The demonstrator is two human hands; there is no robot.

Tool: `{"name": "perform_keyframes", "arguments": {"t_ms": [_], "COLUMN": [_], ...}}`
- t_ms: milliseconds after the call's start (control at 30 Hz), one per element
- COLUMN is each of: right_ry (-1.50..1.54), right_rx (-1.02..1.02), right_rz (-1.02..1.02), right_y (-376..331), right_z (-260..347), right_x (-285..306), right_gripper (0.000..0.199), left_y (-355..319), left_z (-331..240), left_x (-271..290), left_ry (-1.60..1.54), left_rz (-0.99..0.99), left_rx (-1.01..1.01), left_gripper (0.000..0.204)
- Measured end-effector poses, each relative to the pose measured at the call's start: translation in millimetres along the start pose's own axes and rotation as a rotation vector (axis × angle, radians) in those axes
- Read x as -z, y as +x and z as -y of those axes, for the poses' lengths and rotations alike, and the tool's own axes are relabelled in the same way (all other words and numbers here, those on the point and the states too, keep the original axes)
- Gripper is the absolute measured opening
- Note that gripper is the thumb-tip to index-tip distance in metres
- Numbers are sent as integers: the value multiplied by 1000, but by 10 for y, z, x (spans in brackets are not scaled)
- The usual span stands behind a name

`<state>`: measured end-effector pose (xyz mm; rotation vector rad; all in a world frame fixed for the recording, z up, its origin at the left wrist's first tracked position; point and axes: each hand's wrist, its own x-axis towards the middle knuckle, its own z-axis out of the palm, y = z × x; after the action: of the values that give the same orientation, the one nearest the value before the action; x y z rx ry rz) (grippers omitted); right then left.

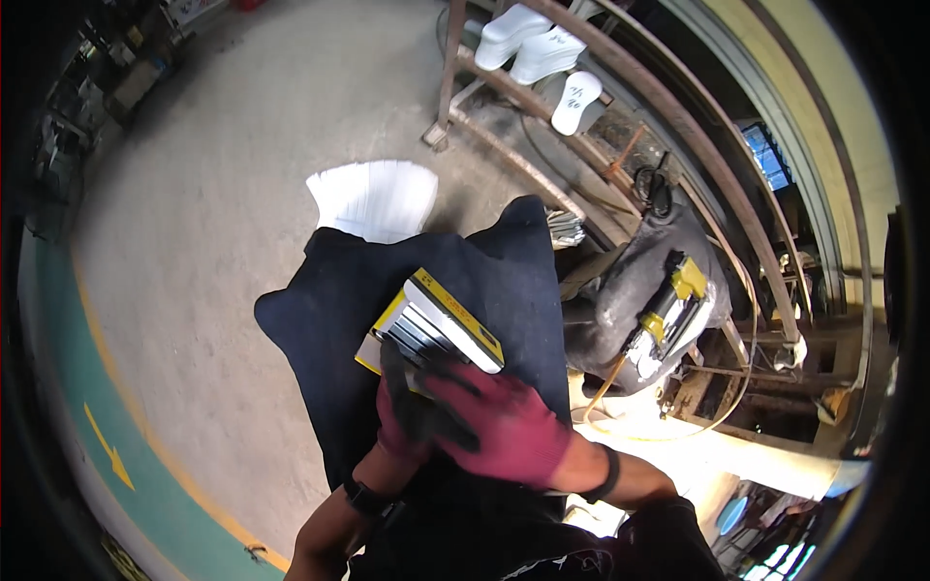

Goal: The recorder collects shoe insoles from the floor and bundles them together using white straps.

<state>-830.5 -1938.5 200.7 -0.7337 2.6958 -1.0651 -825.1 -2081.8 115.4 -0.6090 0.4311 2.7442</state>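
A yellow, black and white box (467, 324) lies tilted on dark sheet material (339, 281) over my lap. It is open on its near side and shows silvery metal strips that look like staples. My left hand (399, 407), in a maroon glove with black fingers, holds the box's near left corner; its other fingers are partly hidden. My right hand (509, 426), gloved the same way, crosses over the left at the near edge of the box. Its dark fingers are blurred, and whether they hold a strip cannot be made out.
At my right, a yellow and black air stapler (673, 305) with a hose rests on a grey covered seat (605, 300). Beyond stands a rusty metal rack (518, 92) holding white sole-shaped pieces (576, 102). A fanned white stack (378, 198) lies past the dark sheet.
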Motion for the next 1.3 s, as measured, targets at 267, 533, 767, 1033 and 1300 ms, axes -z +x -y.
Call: {"name": "perform_keyframes", "arguments": {"t_ms": [267,533,767,1033,1300], "right_ry": [-179,58,162,375,1418], "right_rx": [-295,-217,-226,-214,-133], "right_rz": [-202,-215,-39,-191,-337], "right_y": [10,20,116,-76,245], "right_z": [-24,-73,-109,-346,-365], "right_x": [-357,-341,-341,-585,-544], "right_gripper": [86,62,45,55,30], "left_y": [-402,-387,-185,15,-405], "left_z": [-161,-206,-218,108,-423], "left_x": [-135,-13,180,638,437], "left_ry": [103,799,559,359,370], "left_rz": [221,319,254,151,-163], "left_rx": [-174,-436,-154,-193,-429], "left_gripper": [62,54,57,59,38]}}
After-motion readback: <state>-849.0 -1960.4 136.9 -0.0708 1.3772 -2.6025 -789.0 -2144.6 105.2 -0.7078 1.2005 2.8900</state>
